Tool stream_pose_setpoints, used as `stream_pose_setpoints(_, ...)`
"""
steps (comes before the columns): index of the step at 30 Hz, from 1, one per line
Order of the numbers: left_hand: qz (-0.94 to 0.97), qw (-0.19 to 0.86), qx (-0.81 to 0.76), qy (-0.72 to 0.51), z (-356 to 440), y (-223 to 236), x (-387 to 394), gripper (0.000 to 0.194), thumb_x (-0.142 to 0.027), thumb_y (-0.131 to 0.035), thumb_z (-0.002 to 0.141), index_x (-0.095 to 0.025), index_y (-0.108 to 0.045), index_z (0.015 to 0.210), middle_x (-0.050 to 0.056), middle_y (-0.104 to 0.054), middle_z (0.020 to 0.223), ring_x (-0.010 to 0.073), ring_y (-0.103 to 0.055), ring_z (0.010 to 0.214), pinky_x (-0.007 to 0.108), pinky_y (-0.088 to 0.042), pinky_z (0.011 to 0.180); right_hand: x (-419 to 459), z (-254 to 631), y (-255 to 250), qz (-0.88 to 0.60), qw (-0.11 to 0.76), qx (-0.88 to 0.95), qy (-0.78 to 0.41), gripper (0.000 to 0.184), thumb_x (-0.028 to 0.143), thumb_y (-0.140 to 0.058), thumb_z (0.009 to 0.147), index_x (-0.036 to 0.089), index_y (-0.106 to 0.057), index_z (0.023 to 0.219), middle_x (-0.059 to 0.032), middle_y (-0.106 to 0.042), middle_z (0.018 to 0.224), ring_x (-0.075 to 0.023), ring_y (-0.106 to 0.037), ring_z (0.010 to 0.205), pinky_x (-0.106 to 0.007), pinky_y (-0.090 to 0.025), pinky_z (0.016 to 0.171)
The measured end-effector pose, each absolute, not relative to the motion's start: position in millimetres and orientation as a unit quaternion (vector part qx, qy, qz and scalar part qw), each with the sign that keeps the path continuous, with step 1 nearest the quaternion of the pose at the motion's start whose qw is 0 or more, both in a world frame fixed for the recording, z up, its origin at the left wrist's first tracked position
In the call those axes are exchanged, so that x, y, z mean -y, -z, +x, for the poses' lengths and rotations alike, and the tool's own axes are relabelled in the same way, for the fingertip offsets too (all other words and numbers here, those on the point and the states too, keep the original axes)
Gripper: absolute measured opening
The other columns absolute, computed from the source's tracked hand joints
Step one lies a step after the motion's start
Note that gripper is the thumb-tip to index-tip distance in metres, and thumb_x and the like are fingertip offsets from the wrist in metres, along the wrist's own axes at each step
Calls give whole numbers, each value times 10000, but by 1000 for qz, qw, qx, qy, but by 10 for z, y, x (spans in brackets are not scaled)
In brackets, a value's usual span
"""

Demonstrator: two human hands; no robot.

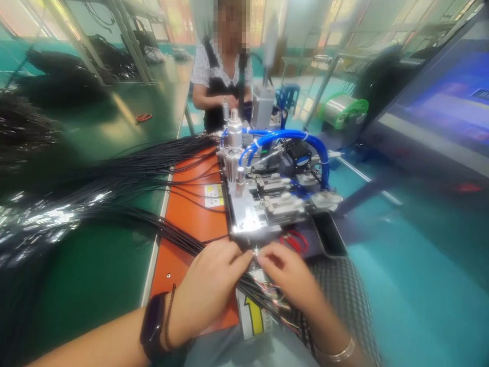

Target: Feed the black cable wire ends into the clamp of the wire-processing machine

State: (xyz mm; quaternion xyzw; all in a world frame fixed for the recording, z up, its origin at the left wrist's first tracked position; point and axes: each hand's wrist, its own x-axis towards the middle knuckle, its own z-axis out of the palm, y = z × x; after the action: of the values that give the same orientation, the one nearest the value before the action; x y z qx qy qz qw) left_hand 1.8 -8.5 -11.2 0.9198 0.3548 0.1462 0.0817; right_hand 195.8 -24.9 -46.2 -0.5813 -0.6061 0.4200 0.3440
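Note:
My left hand [214,270] is closed in a pinch in front of the machine, its palm over a bundle of black cables [179,239]. Opposite it, my right hand [288,272] also pinches, thumb and fingertips together. Between the two sets of fingertips shows a small bright wire end [256,252], too small to make out clearly. Past my left hand the bundle comes out again, with stripped ends in coloured wires [273,295] fanned below my right hand. Just ahead stands a machine with a metal plate [244,214] and blue air hoses [298,135].
An orange machine bed [198,219] carries more black cables from the green table [114,285] at left. Red wire [296,242] and a phone [329,234] lie right of my hands. A co-worker [221,76] stands behind the machine. A green spool [344,111] stands back right.

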Motion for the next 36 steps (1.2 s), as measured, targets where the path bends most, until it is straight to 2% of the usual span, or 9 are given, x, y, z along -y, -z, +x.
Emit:
stream_pose_setpoints(2, 923, 68, -351, -140, 35, 140, 79, 332, -161, -396, 926, -225, -514, 1230, 54, -548, 876, 193, -492, 830, 362, -451, 723, 235, 1990, 509, -566, 340, 573, -484, 140, 271, -538, 848, 178, -624, 790, -4, -614, 732, -154, -565, 698, -258, -446, 630)
stream_pose_setpoints(5, 924, 65, -356, -121, 61, 157, 82, 340, -161, -409, 922, -239, -515, 1235, 49, -535, 859, 189, -486, 824, 358, -447, 721, 205, 2016, 570, -559, 348, 544, -520, 165, 290, -532, 839, 176, -610, 749, 2, -594, 710, -147, -550, 691, -245, -441, 620)
stream_pose_setpoints(12, 926, 68, -360, -94, 72, 151, 90, 313, -167, -399, 926, -223, -530, 1205, 50, -518, 866, 202, -468, 835, 379, -441, 741, 178, 1973, 584, -574, 368, 519, -516, 151, 244, -528, 801, 187, -579, 671, 17, -548, 653, -141, -519, 655, -226, -428, 587)
stream_pose_setpoints(21, 930, 77, -352, -75, 78, 152, 94, 359, -167, -433, 895, -206, -490, 1247, 57, -516, 896, 219, -454, 846, 393, -435, 742, 148, 1969, 610, -591, 361, 506, -514, 176, 299, -534, 792, 189, -547, 654, 27, -501, 619, -135, -484, 612, -225, -406, 544)
stream_pose_setpoints(29, 930, 84, -352, -63, 86, 126, 85, 400, -129, -480, 841, -212, -498, 1232, 55, -506, 902, 222, -448, 851, 403, -431, 765, 160, 1943, 625, -584, 425, 458, -518, 150, 329, -594, 765, 187, -626, 802, -19, -641, 768, -166, -591, 727, -260, -481, 671)
stream_pose_setpoints(36, 927, 84, -362, -45, 106, 99, 89, 441, -107, -461, 851, -220, -457, 1277, 50, -504, 935, 236, -453, 918, 410, -424, 817, 164, 1921, 574, -594, 420, 471, -499, 148, 336, -577, 792, 194, -613, 772, -7, -631, 749, -160, -584, 715, -250, -478, 654)
